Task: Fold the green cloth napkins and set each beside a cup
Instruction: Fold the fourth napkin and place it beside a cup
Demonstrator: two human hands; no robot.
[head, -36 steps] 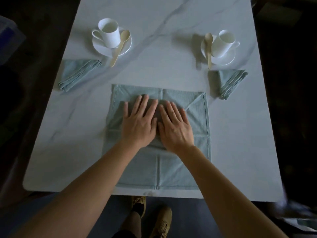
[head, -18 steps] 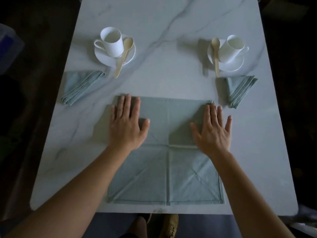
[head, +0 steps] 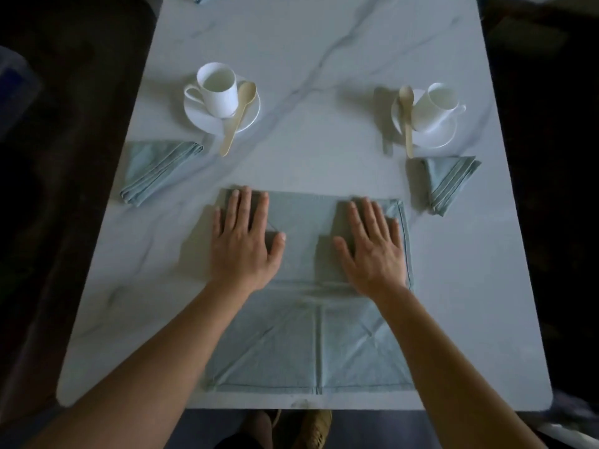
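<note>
The open napkin (head: 311, 345) lies flat on the near middle of the worktop (head: 324, 59), its near hem along the worktop's near edge. It is a nearly square sheet of soft, matte green cloth with a stitched hem. Its sides run square to the worktop's edges, so no axis is clearly longer. Pressed creases cross it: one from near to far down the middle, one crosswise at mid-height, and diagonals in the near half.

The left hand (head: 244, 241) and right hand (head: 372, 244) rest palm-down on the far half, one toward each far corner. Their fingers are straight and slightly spread, pointing away from the person, and pinch nothing.

The left folded napkin (head: 155, 170) is a narrow layered strip. Its long axis slants from near-left to far-right, toward the left cup (head: 217, 90). The right folded napkin (head: 447, 181) is a triangle of stacked layers with its tip toward the person, just near of the right cup (head: 437, 105).

Both cups are smooth white cylinders with handles turned outward. The left cup stands on a round white left saucer (head: 249, 119) and the right on a right saucer (head: 434, 137).

A pale wooden left spoon (head: 238, 118) and right spoon (head: 407, 121) lean on the saucers, bowls far and handles reaching onto the worktop.

The worktop is white marble-patterned stone with grey veins and rounded corners. A tan shoe (head: 316, 429) shows below its near edge.
</note>
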